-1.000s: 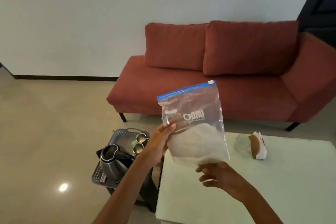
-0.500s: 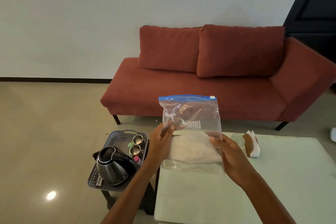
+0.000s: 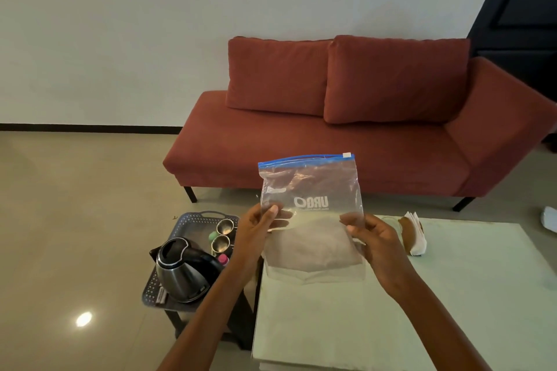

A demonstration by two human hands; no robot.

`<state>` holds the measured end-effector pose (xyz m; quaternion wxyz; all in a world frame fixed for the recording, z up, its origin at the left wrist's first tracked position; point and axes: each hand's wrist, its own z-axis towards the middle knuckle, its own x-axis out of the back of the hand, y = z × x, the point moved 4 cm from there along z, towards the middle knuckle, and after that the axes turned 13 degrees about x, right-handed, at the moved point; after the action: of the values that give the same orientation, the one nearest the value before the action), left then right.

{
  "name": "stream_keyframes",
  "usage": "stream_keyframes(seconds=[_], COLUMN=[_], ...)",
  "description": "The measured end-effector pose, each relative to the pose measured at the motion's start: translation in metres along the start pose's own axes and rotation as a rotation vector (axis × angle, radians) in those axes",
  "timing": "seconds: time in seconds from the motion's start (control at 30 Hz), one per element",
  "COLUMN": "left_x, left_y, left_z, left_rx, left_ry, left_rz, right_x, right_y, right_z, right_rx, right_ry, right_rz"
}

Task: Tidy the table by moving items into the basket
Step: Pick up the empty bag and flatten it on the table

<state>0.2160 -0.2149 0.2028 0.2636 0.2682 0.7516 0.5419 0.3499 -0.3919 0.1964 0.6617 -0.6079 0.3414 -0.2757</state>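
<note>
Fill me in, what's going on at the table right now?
A person holds a clear zip-top bag upright over the white table, left hand pinching its left edge, right hand gripping its right. The grey basket beside the table already holds an electric kettle and two steel cups. A napkin holder sits on the table.

Dim room, floor glare (image 3: pixel 83 318), wide-angle bowing
</note>
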Motion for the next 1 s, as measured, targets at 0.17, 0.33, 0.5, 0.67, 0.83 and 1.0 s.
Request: stream_keyframes(seconds=[0.17,0.33,0.5,0.67,0.83,1.0], left_x=[0.001,0.0,0.002,0.004,0.001,-0.004], left_y=[-0.006,-0.005,-0.006,-0.006,-0.008,-0.01], left_z=[0.003,0.005,0.012,0.015,0.017,0.02], left_rx=[0.105,0.131,0.141,0.091,0.06,-0.032], left_ry=[-0.08,-0.025,0.041,0.031,-0.004,-0.005], left_rz=[-0.042,-0.017,-0.052,-0.011,0.134,0.388], right_x=[0.007,0.012,0.016,0.024,0.032,0.039], right_y=[0.006,0.009,0.011,0.011,0.008,0.007], right_z=[0.009,0.013,0.013,0.012,0.01,0.009], right_rx=[-0.036,-0.04,-0.015,0.002,0.015,0.044], right_ry=[0.045,0.066,0.07,0.074,0.153,0.192], right_rz=[0.054,0.086,0.12,0.045,-0.03,-0.087])
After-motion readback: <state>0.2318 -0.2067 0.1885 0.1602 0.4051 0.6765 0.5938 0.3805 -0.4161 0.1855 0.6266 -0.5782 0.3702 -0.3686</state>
